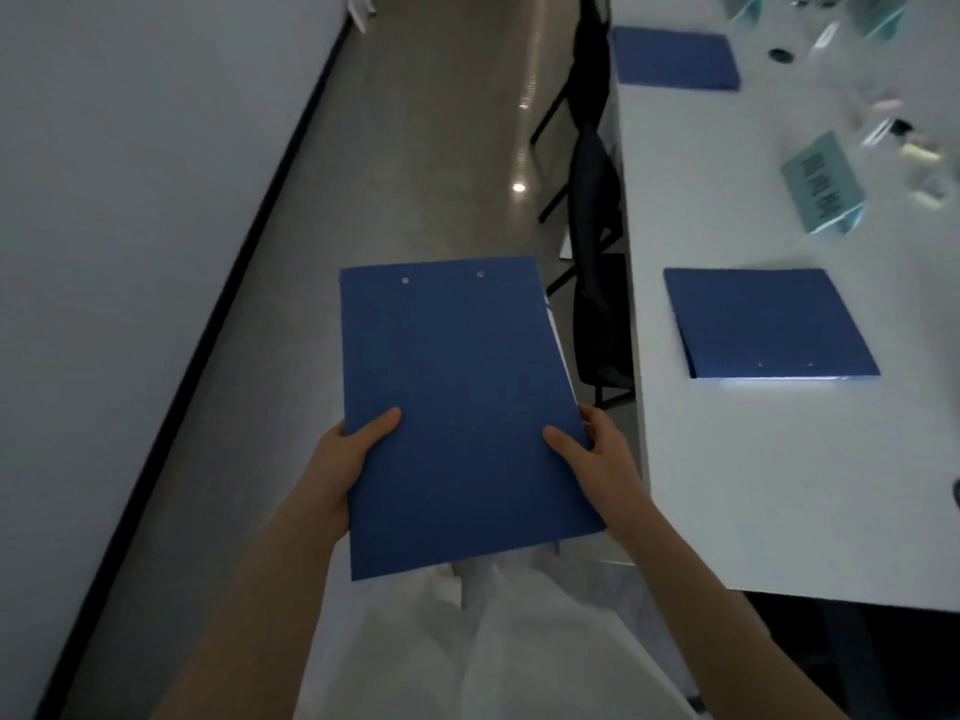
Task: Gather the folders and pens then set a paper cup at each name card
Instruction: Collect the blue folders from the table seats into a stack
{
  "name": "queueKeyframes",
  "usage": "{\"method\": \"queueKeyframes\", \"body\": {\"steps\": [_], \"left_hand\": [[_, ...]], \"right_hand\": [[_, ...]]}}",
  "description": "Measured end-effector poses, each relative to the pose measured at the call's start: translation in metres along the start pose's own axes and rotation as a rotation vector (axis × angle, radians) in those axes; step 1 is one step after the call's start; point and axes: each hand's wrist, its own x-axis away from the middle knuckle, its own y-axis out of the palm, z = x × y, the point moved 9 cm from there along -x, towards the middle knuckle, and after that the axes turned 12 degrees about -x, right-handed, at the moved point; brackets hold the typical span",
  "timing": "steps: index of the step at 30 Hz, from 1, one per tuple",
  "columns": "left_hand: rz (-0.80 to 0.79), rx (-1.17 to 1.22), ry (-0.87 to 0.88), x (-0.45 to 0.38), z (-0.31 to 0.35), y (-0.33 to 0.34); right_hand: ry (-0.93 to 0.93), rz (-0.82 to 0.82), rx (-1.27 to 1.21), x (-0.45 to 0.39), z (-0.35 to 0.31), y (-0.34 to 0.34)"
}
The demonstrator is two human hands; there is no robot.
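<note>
- Three blue folders in view: one held folder (pixel 457 407) in your hands out over the floor (pixel 426 148), left of the counter (pixel 727 485).
- Your left hand (pixel 345 459) grips its left edge, thumb on top of the cover, other fingers hidden beneath.
- Your right hand (pixel 597 459) grips the right edge, thumb pressed on the cover, fingers curled under the edge.
- White pages stick out along the held folder's right side; two rivets near its far edge.
- Near folder (pixel 769 322) lies flat on the counter, close to its left edge.
- Far folder (pixel 675 57) lies flat further along the same edge.
- Teal name card (pixel 821 181) stands beyond the near folder; dark print on it, too blurred to read.
- Black chair (pixel 597 252) tucked against the counter's side.
</note>
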Motion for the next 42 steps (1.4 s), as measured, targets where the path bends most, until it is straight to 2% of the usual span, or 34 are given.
{"method": "queueKeyframes", "body": {"steps": [9, 13, 15, 17, 19, 21, 24, 29, 31, 36, 42], "left_hand": [[-0.159, -0.116, -0.055, -0.081, 0.054, 0.042], [-0.187, -0.160, -0.042, -0.119, 0.087, 0.072], [-0.198, -0.178, -0.033, -0.138, 0.107, 0.089], [-0.202, -0.199, -0.028, -0.156, 0.130, 0.106], [-0.202, -0.218, -0.014, -0.171, 0.153, 0.121], [-0.208, -0.240, -0.007, -0.186, 0.172, 0.136], [-0.207, -0.254, 0.004, -0.206, 0.194, 0.151], [-0.192, -0.282, -0.014, -0.230, 0.211, 0.163], [-0.202, -0.301, -0.018, -0.241, 0.219, 0.165], [-0.245, -0.372, 0.007, -0.263, 0.243, 0.168], [-0.316, -0.396, 0.009, -0.279, 0.267, 0.172]], "right_hand": [[0.115, 0.139, -0.151, -0.048, -0.006, -0.029], [0.189, 0.191, -0.217, -0.092, 0.000, -0.059], [0.233, 0.213, -0.325, -0.118, -0.002, -0.078], [0.250, 0.296, -0.407, -0.144, -0.005, -0.106], [0.236, 0.425, -0.296, -0.171, -0.004, -0.145], [0.260, 0.500, -0.046, -0.196, -0.001, -0.175], [0.318, 0.499, 0.250, -0.226, 0.002, -0.198], [0.432, 0.403, 0.484, -0.253, 0.035, -0.203], [0.498, 0.366, 0.515, -0.255, 0.050, -0.196], [0.483, 0.308, 0.544, -0.254, 0.051, -0.164], [0.418, 0.420, 0.312, -0.237, 0.041, -0.121]]}}
